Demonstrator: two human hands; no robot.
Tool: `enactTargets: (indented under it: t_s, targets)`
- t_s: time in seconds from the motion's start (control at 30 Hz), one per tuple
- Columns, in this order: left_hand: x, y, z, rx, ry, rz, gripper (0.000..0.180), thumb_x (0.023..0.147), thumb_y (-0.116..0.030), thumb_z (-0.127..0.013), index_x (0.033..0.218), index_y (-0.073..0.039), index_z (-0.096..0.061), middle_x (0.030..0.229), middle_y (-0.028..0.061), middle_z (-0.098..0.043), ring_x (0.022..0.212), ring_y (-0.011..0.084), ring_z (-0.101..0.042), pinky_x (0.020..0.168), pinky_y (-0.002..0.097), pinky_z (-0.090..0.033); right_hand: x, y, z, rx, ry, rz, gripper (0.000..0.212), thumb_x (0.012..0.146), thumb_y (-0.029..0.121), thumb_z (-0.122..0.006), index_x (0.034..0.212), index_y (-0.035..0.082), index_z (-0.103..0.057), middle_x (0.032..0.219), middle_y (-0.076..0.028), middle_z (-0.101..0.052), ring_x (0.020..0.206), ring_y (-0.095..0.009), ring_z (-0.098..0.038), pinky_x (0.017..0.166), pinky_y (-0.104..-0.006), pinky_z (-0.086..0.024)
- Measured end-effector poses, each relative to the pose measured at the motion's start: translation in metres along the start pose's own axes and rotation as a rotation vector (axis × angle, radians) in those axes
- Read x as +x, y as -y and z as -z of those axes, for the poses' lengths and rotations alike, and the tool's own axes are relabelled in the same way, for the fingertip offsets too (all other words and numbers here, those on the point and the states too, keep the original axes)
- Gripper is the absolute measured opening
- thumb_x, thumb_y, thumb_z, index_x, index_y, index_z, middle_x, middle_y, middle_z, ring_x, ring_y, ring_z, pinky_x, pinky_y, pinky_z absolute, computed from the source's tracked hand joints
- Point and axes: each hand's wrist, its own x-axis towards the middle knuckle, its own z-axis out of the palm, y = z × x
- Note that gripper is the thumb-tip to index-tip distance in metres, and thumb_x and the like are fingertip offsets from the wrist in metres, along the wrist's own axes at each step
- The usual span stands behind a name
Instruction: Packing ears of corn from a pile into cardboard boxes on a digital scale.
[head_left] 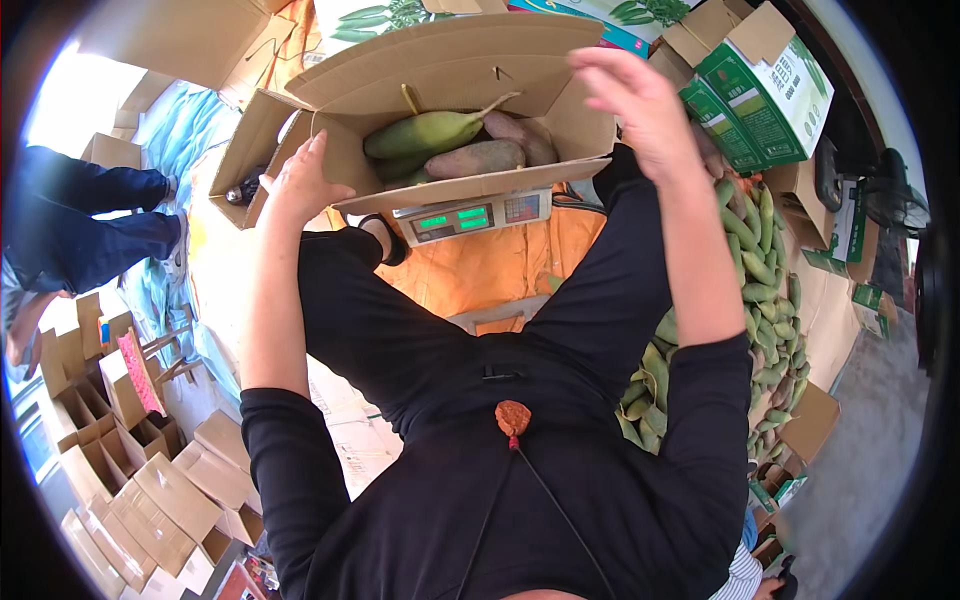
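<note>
A cardboard box with raised flaps sits in front of me on a digital scale with lit green figures. Inside lie large green radishes and several pinkish, dusty-skinned roots. At the box's near left corner is my left hand, its fingers and thumb spread against the cardboard. My right hand is raised by the right end of the box, fingers stretched out and holding nothing. Whether it touches the right flap I cannot tell.
A long heap of green radishes lies at my right, below green-and-white cartons. Empty cardboard boxes crowd the lower left. Another person's legs stand at the left. An orange sheet covers the floor under the scale.
</note>
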Motion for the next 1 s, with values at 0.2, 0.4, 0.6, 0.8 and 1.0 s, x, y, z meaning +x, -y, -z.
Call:
enactTargets:
  t_s: [0.2, 0.4, 0.6, 0.8, 1.0]
  targets:
    - [0.002, 0.000, -0.005, -0.046, -0.035, -0.020, 0.097, 0.061, -0.034, -0.080, 0.141, -0.014, -0.029, 0.143, 0.0073, -0.036, 0.130, 0.0261, -0.037, 0.103, 0.0625, -0.023, -0.056, -0.035, 0.117, 0.017, -0.469, -0.127, 0.026, 0.089, 0.020, -0.057, 0.111, 0.006, -0.060, 0.106, -0.004, -0.063, 0.099, -0.012, -0.057, 0.081, -0.0266, -0.045]
    - [0.023, 0.012, -0.022, -0.109, -0.085, -0.118, 0.098, 0.062, -0.035, -0.080, 0.141, -0.011, -0.028, 0.142, 0.0092, -0.038, 0.129, 0.0266, -0.038, 0.102, 0.0600, -0.026, -0.159, -0.171, 0.186, -0.141, -0.717, -0.507, 0.020, 0.087, 0.017, -0.058, 0.105, 0.009, -0.063, 0.086, 0.001, -0.062, 0.075, -0.009, -0.056, 0.060, -0.0239, -0.044]
    - [0.020, 0.021, -0.022, -0.184, -0.109, -0.159, 0.094, 0.062, -0.027, -0.079, 0.138, -0.001, -0.032, 0.136, 0.0194, -0.042, 0.126, 0.0296, -0.041, 0.104, 0.0382, -0.033, -0.253, -0.261, 0.162, -0.175, -0.744, -0.830, 0.016, 0.084, 0.017, -0.057, 0.099, 0.013, -0.062, 0.078, 0.004, -0.059, 0.069, -0.010, -0.055, 0.055, -0.0297, -0.045]
    - [0.024, 0.005, -0.018, -0.203, -0.121, -0.183, 0.084, 0.066, -0.022, -0.076, 0.136, 0.001, -0.035, 0.131, 0.0211, -0.047, 0.123, 0.0310, -0.045, 0.102, 0.0370, -0.035, -0.337, -0.337, 0.141, -0.277, -0.724, -1.095, 0.015, 0.083, 0.020, -0.058, 0.096, 0.011, -0.061, 0.077, 0.002, -0.059, 0.066, -0.011, -0.055, 0.053, -0.0311, -0.044]
    - [0.025, 0.008, -0.018, -0.234, -0.142, -0.158, 0.072, 0.073, -0.023, -0.070, 0.133, 0.002, -0.039, 0.124, 0.0237, -0.052, 0.117, 0.0315, -0.051, 0.098, 0.0371, -0.039, -0.368, -0.351, 0.126, -0.568, -0.645, -1.171, 0.017, 0.082, 0.017, -0.056, 0.095, 0.009, -0.062, 0.079, -0.009, -0.063, 0.069, -0.025, -0.061, 0.062, -0.0377, -0.049]
